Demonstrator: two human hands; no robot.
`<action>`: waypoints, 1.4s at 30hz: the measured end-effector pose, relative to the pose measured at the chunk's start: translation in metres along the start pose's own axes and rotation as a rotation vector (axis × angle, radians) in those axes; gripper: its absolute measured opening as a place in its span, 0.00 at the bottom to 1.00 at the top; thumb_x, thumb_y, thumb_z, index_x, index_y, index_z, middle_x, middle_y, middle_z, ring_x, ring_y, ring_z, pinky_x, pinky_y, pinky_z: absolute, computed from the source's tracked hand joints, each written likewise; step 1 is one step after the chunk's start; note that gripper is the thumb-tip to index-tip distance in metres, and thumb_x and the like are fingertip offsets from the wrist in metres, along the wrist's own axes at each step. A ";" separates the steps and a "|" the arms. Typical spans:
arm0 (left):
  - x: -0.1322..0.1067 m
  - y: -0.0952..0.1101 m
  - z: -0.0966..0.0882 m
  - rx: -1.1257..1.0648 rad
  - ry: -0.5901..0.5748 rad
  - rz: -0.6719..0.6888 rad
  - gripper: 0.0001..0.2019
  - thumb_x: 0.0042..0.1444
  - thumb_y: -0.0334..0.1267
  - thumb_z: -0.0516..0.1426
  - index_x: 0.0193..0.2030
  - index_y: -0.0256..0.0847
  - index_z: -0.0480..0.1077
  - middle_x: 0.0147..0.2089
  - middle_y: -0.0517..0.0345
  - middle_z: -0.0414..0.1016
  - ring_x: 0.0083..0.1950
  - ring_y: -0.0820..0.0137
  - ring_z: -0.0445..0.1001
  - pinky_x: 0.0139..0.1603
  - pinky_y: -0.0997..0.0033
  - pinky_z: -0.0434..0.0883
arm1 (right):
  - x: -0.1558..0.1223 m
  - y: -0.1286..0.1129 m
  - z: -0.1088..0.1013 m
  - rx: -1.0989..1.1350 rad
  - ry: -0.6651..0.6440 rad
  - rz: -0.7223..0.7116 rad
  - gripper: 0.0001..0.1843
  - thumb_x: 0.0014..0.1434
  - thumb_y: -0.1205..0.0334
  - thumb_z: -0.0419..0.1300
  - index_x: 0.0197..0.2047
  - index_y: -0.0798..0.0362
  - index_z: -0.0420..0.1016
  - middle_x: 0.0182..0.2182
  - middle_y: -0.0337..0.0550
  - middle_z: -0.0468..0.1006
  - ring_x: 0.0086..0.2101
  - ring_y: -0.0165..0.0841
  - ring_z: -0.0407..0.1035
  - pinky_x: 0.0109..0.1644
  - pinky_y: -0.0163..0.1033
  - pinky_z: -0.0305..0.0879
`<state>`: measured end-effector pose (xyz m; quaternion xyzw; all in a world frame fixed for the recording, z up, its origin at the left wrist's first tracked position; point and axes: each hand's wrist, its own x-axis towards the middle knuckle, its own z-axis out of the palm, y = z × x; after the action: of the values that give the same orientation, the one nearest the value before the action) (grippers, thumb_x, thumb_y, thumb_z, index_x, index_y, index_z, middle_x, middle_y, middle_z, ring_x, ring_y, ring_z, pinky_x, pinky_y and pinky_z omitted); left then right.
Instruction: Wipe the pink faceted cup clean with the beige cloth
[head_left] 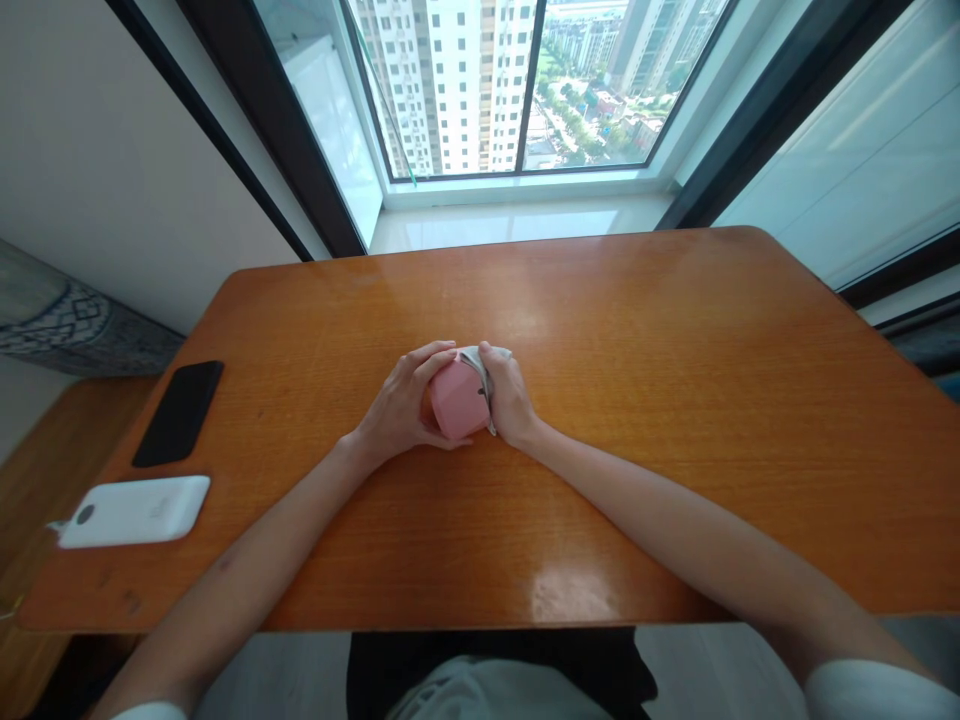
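Observation:
At the middle of the orange wooden table (675, 400), both my hands close around a small pink box-shaped object (457, 398). My left hand (401, 405) wraps its left side, fingers curled over the top. My right hand (510, 395) presses a whitish cloth (480, 362) against the pink object's right side and top. The object's far side and underside are hidden by my fingers.
A black phone (180, 412) lies face down near the table's left edge. A white power bank (135, 511) lies just in front of it. A large window (510, 90) stands beyond the far edge. A low wooden bench (45, 470) sits at the left.

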<state>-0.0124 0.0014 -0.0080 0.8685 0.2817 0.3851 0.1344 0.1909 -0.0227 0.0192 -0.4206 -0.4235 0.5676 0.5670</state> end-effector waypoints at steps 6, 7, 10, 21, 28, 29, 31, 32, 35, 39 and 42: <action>0.004 0.009 0.003 -0.269 0.021 -0.213 0.56 0.49 0.72 0.75 0.76 0.43 0.66 0.66 0.41 0.81 0.57 0.52 0.85 0.59 0.52 0.83 | -0.003 0.005 -0.002 -0.045 -0.038 -0.094 0.35 0.68 0.26 0.63 0.26 0.48 0.67 0.24 0.35 0.63 0.26 0.30 0.56 0.31 0.40 0.54; 0.003 0.008 0.004 -0.334 -0.003 -0.249 0.54 0.53 0.74 0.73 0.77 0.42 0.66 0.65 0.41 0.81 0.55 0.53 0.85 0.57 0.55 0.83 | -0.003 0.006 -0.003 -0.057 -0.038 -0.093 0.35 0.69 0.26 0.63 0.26 0.48 0.67 0.24 0.35 0.63 0.26 0.30 0.56 0.31 0.40 0.53; 0.001 0.002 0.007 -0.387 -0.001 -0.252 0.57 0.56 0.79 0.69 0.81 0.44 0.62 0.71 0.38 0.77 0.63 0.50 0.83 0.63 0.51 0.82 | -0.001 0.008 -0.004 -0.056 -0.023 -0.072 0.35 0.69 0.26 0.62 0.28 0.48 0.69 0.24 0.35 0.65 0.26 0.30 0.57 0.30 0.39 0.53; 0.005 0.010 -0.003 -0.068 0.054 -0.027 0.59 0.44 0.57 0.83 0.80 0.51 0.63 0.73 0.42 0.76 0.72 0.43 0.80 0.73 0.42 0.79 | 0.000 0.007 -0.002 -0.035 -0.003 -0.078 0.35 0.68 0.25 0.61 0.27 0.48 0.67 0.24 0.35 0.64 0.27 0.30 0.55 0.31 0.40 0.55; 0.001 0.005 0.007 -0.338 -0.016 -0.244 0.57 0.55 0.73 0.72 0.82 0.45 0.59 0.73 0.37 0.75 0.65 0.48 0.83 0.64 0.48 0.82 | -0.001 0.006 -0.002 -0.043 0.000 -0.037 0.35 0.67 0.25 0.63 0.28 0.49 0.71 0.23 0.35 0.66 0.25 0.29 0.58 0.29 0.38 0.56; 0.000 0.003 0.007 -0.301 0.001 -0.195 0.62 0.51 0.74 0.74 0.83 0.48 0.56 0.77 0.35 0.71 0.70 0.44 0.80 0.69 0.44 0.80 | 0.000 0.005 -0.002 -0.034 0.003 -0.028 0.35 0.67 0.24 0.62 0.28 0.49 0.72 0.23 0.35 0.67 0.25 0.29 0.59 0.29 0.38 0.57; -0.001 0.000 0.005 -0.164 0.025 -0.069 0.69 0.42 0.74 0.79 0.84 0.53 0.55 0.83 0.35 0.64 0.78 0.38 0.73 0.76 0.36 0.75 | 0.001 0.003 -0.001 -0.028 0.003 -0.017 0.36 0.66 0.23 0.62 0.28 0.49 0.72 0.23 0.36 0.67 0.26 0.30 0.60 0.30 0.38 0.59; -0.001 0.000 0.003 -0.091 0.022 -0.017 0.68 0.40 0.71 0.81 0.84 0.55 0.56 0.84 0.35 0.62 0.80 0.36 0.71 0.78 0.34 0.74 | 0.001 0.002 0.000 -0.031 0.003 -0.014 0.37 0.66 0.22 0.61 0.28 0.49 0.71 0.23 0.36 0.67 0.26 0.30 0.60 0.30 0.38 0.59; 0.002 0.004 -0.002 0.015 0.013 0.030 0.60 0.46 0.61 0.82 0.81 0.56 0.61 0.79 0.39 0.69 0.78 0.40 0.74 0.78 0.37 0.75 | 0.001 0.001 0.000 -0.041 0.008 -0.017 0.38 0.66 0.21 0.61 0.27 0.49 0.69 0.24 0.36 0.67 0.26 0.29 0.60 0.29 0.38 0.57; 0.005 0.011 -0.001 -0.147 0.054 -0.087 0.56 0.46 0.63 0.80 0.78 0.49 0.65 0.70 0.42 0.78 0.66 0.46 0.82 0.68 0.45 0.81 | -0.001 0.005 -0.002 -0.044 -0.021 -0.093 0.36 0.68 0.24 0.61 0.28 0.49 0.69 0.24 0.36 0.65 0.26 0.29 0.57 0.30 0.39 0.56; 0.004 0.011 0.004 -0.323 -0.005 -0.247 0.51 0.56 0.71 0.73 0.76 0.44 0.65 0.64 0.44 0.81 0.54 0.55 0.85 0.55 0.54 0.84 | -0.002 0.009 -0.004 -0.088 -0.044 -0.123 0.35 0.70 0.26 0.61 0.27 0.48 0.68 0.24 0.35 0.63 0.26 0.29 0.56 0.30 0.39 0.53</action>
<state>-0.0027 -0.0052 -0.0032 0.7956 0.3201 0.4035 0.3189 0.1926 -0.0251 0.0092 -0.4060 -0.4854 0.5216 0.5723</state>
